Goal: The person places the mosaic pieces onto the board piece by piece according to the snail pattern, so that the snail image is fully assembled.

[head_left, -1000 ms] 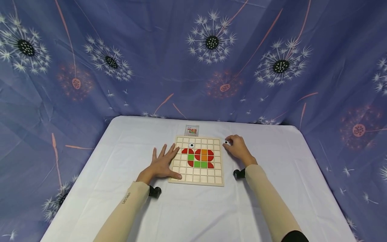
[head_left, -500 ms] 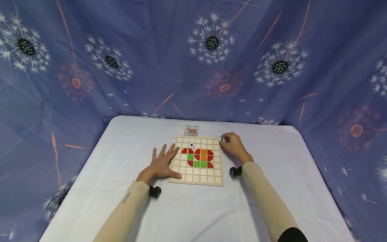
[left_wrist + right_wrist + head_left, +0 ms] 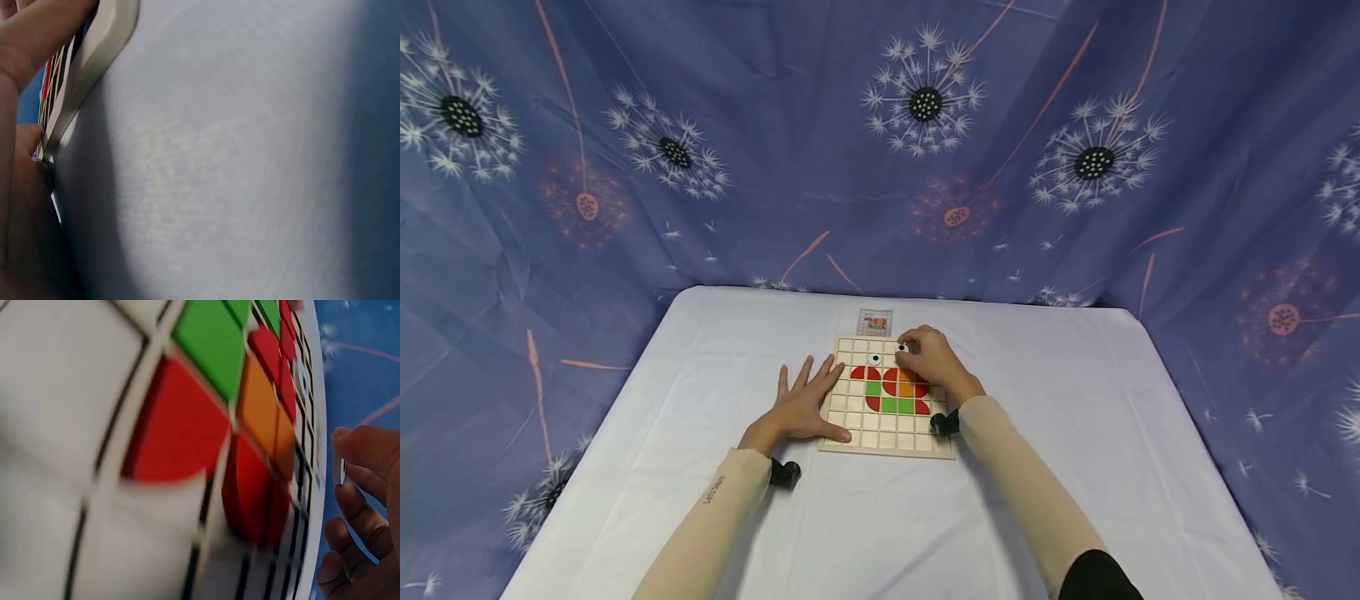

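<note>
A wooden grid board [image 3: 887, 444] lies on the white cloth, with red, green [image 3: 889, 405] and orange [image 3: 906, 388] tiles set in its squares. One eye tile [image 3: 875, 359], white with a black dot, sits in an upper square. Spread fingers of my left hand [image 3: 801, 411] rest on the board's left side; the left wrist view catches part of that hand beside the board's edge [image 3: 94, 62]. Over the upper part of the board, my right hand [image 3: 934, 353] pinches a second eye tile [image 3: 902, 347] between thumb and fingers. Edge-on, this thin white tile [image 3: 339, 470] shows in the right wrist view.
Just behind the board lies a small card [image 3: 876, 322] printed with a coloured pattern on a grid. A white cloth [image 3: 880, 533] covers the table, and a blue dandelion-print curtain [image 3: 790, 167] hangs behind it. Black wrist-worn devices [image 3: 786, 475] stick out beneath both wrists.
Carrying the pinched eye tile, my right hand has moved left from beside the board's right edge to over its upper squares. My left hand has stayed in place.
</note>
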The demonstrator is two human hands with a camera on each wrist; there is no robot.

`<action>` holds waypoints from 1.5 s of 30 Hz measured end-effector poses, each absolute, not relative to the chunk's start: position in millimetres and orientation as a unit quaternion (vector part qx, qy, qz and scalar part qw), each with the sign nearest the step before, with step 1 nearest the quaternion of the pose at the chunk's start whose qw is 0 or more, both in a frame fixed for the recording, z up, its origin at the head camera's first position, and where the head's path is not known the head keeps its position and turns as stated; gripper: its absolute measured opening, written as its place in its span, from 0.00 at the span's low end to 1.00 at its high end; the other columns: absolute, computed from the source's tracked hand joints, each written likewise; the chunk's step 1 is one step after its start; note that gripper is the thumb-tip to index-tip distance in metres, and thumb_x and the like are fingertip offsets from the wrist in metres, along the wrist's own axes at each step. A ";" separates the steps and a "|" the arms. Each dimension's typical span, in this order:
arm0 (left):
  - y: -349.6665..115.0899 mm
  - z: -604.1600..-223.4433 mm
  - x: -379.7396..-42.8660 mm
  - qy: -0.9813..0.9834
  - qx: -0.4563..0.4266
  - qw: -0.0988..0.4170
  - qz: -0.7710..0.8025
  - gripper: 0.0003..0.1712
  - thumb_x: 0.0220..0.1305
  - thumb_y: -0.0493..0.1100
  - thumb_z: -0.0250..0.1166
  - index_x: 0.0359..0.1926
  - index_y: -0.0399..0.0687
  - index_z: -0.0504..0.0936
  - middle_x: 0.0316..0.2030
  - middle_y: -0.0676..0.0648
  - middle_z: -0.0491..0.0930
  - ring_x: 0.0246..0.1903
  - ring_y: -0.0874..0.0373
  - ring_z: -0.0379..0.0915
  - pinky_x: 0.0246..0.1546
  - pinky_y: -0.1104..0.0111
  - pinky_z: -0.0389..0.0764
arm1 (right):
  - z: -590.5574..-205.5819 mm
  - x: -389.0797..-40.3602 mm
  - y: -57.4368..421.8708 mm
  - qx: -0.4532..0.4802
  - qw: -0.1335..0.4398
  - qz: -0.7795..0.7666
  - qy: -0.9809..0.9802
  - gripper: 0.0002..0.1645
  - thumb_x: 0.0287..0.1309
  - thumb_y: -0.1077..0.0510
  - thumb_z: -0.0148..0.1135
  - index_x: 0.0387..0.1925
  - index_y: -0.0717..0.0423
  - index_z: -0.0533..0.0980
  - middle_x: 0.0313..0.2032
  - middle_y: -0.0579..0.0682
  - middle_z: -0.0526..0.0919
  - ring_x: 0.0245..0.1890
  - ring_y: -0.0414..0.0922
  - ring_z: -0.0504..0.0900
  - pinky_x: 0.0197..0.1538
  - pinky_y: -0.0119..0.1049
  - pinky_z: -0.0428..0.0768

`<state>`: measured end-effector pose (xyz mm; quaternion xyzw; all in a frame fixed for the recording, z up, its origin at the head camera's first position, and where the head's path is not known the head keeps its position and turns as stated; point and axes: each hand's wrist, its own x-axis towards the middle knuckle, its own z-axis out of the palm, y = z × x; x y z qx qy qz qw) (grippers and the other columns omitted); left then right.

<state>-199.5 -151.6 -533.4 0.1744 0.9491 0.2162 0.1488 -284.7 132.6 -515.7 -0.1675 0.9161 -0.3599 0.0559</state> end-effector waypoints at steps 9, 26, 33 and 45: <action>-152.5 -535.7 -200.6 0.949 0.178 0.148 0.213 0.77 0.42 0.77 0.76 0.84 0.56 0.45 0.84 0.48 0.36 0.82 0.36 0.24 0.71 0.30 0.20 | -516.9 -282.5 95.2 -0.223 0.072 -0.356 0.905 0.16 0.67 0.56 0.67 0.53 0.58 0.85 0.47 0.53 0.82 0.45 0.48 0.80 0.53 0.45 0.82; -153.0 -533.9 -198.6 0.949 0.181 0.144 0.215 0.76 0.42 0.77 0.76 0.84 0.58 0.46 0.84 0.49 0.36 0.82 0.37 0.24 0.72 0.30 0.20 | -519.5 -286.8 68.0 -0.259 0.085 -0.314 0.910 0.16 0.69 0.54 0.67 0.54 0.56 0.84 0.50 0.52 0.85 0.50 0.47 0.83 0.56 0.43 0.83; -153.1 -532.7 -197.9 0.950 0.183 0.139 0.210 0.76 0.42 0.77 0.76 0.84 0.58 0.46 0.84 0.48 0.37 0.82 0.37 0.25 0.72 0.30 0.22 | -521.4 -289.2 63.2 -0.254 0.089 -0.309 0.912 0.16 0.68 0.53 0.68 0.53 0.55 0.85 0.50 0.52 0.86 0.51 0.48 0.83 0.58 0.44 0.83; -152.8 -536.5 -199.6 0.951 0.180 0.144 0.207 0.76 0.42 0.79 0.75 0.84 0.60 0.45 0.84 0.51 0.35 0.82 0.39 0.23 0.72 0.30 0.20 | -521.5 -289.4 62.7 -0.272 0.093 -0.287 0.914 0.16 0.70 0.55 0.64 0.55 0.54 0.85 0.50 0.50 0.87 0.54 0.49 0.82 0.63 0.45 0.79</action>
